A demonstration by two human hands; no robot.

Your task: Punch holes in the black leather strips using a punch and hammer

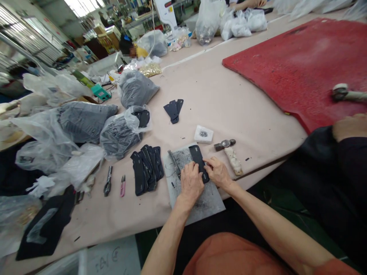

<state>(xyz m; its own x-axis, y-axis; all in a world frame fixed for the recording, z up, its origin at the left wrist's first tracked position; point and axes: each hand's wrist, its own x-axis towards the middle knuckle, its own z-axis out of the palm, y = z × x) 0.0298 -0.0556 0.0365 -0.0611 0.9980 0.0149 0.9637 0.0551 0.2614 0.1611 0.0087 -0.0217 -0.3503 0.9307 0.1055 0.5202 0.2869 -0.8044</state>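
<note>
A dark flat rounded piece with small slots [197, 153] lies on a grey, scuffed board [210, 206]. My left hand [191, 179] rests over its left edge, fingers curled down onto it. At its right edge, my right hand [219, 172] grips with bent fingers; the fingertips are partly hidden. A slim metal rod-like tool [174, 163] lies on the board beside my left hand. To the right is a hammer [233, 158] with a wrapped handle. A white block [203, 134] with a black smudge sits behind the board. Similar dark pieces [146, 169] are piled to the left.
Pink-handled thread snips [123, 186] and a dark metal tool [108, 181] lie farther left. Bags of dark pieces [122, 131] crowd the table's left side. Several dark strips [173, 110] lie ahead. A red board [304, 65] and another person's arm [351, 128] are at right.
</note>
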